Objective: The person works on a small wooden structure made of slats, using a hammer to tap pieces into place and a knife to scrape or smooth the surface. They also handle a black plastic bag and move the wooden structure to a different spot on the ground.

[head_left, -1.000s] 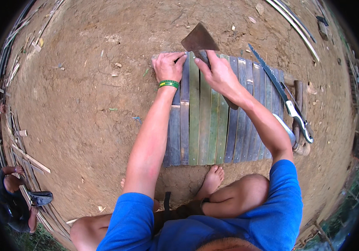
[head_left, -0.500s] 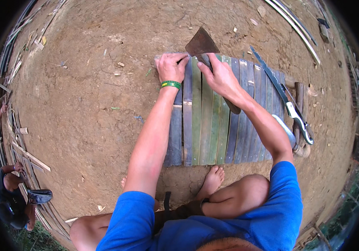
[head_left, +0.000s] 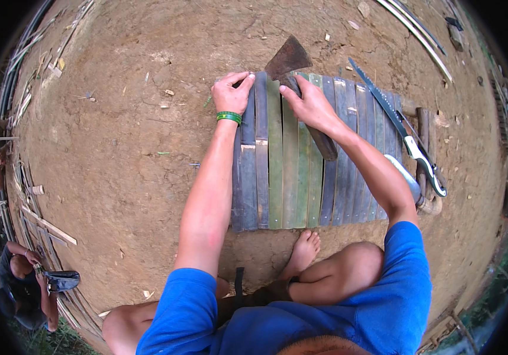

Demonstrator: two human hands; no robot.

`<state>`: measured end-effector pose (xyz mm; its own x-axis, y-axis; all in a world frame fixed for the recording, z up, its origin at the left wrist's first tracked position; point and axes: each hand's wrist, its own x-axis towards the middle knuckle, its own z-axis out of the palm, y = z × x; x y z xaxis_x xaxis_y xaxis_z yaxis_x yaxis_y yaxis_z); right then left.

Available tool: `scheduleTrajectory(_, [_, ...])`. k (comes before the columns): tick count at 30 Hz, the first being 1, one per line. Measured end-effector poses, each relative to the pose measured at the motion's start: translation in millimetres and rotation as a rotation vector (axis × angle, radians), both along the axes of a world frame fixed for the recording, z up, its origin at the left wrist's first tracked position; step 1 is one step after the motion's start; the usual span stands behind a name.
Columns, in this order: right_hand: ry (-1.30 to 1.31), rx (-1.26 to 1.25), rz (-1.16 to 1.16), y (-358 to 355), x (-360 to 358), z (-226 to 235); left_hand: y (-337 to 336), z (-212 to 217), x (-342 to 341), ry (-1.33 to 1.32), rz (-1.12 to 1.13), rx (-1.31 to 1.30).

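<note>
In front of my crossed legs lies a panel of split-bamboo slats, green and dark grey, set side by side with small nail heads near their ends. My right hand grips a hatchet high on its wooden handle, just under the rusty flared head. That head hangs over the panel's far edge, its handle slanting back under my wrist. At the panel's far left corner rests my left hand, thumb and forefinger pinched together. Whatever sits between those fingertips is too small to make out.
A pruning saw with a white and black handle lies across the panel's right side, beside a curved metal blade and wooden poles. Bamboo strips lie far right. At lower left a person handles a dark pouch.
My left hand has shifted slightly left along the panel's far edge, with the fingers pinched closer. The hatchet head has turned, its blade now pointing more to the right. The whole view has shifted a little.
</note>
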<state>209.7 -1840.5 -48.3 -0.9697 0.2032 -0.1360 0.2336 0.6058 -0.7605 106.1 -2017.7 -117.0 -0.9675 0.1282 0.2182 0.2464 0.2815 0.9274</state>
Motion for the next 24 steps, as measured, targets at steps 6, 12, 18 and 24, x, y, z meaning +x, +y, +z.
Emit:
scheduleTrajectory(6, [0.025, 0.013, 0.009, 6, 4, -8, 9, 4, 1, 0.097, -0.008, -0.291])
scheduleTrajectory(12, [-0.083, -0.010, 0.000, 2, 6, 10, 10, 0, 1, 0.091, -0.005, -0.347])
scheduleTrajectory(18, [-0.024, 0.003, 0.020, 0, 3, 23, 10, -2, 3, 0.180, -0.022, -0.359])
scheduleTrajectory(24, [-0.018, 0.032, 0.054, -2, -7, 22, 10, -1, 6, 0.275, -0.020, -0.403])
